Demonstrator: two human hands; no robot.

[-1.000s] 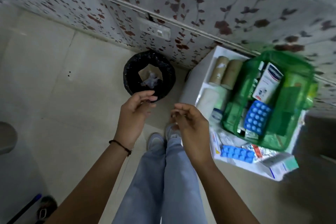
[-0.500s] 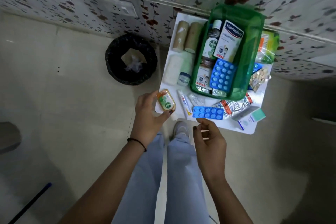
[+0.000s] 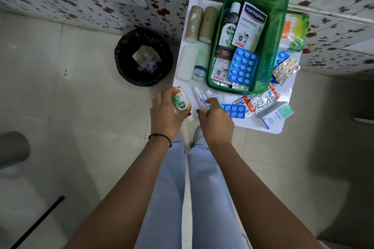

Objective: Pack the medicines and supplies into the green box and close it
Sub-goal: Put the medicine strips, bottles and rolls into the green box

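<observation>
The green box (image 3: 269, 50) stands open on a small white table (image 3: 279, 125) by the wall. Inside it lie a Hansaplast carton (image 3: 250, 24), a Dettol bottle (image 3: 228, 30) and a blue blister pack (image 3: 243, 65). My left hand (image 3: 165, 116) grips a small orange Dettol bottle (image 3: 181, 103) at the table's front left corner. My right hand (image 3: 215, 120) hovers with fingers spread over a white ointment tube (image 3: 199, 97), its fingertips at the tube's near end. Another blue blister pack (image 3: 235, 110) lies just right of that hand.
Two bandage rolls (image 3: 199, 24), a cotton roll (image 3: 186, 62) and a small jar (image 3: 199, 73) lie left of the box. Foil strips (image 3: 259, 100), a white-teal carton (image 3: 277, 114) and packets sit to its right and front. A black bin (image 3: 143, 56) stands on the floor at left.
The view swung from the bin to the table. My left hand took hold of the small orange Dettol bottle. My right hand moved forward onto the ointment tube.
</observation>
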